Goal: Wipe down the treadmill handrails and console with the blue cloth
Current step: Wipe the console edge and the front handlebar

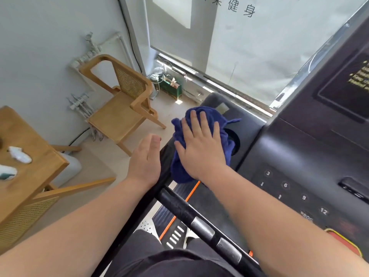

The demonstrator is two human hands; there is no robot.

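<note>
Straight, spread fingers point(195, 121) of the right hand point(201, 150) press the cloth point(178, 172) flat onto the console point(279, 148) beside its cup holder point(235, 139), likely for broad wiping contact. The left hand point(146, 158), loose-fingered and holding nothing, is just beside the handrail point(139, 214).

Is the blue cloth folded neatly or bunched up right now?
Bunched up: the blue cloth shows crumpled folds spilling out around the right hand, which presses it with straight fingers.
</note>
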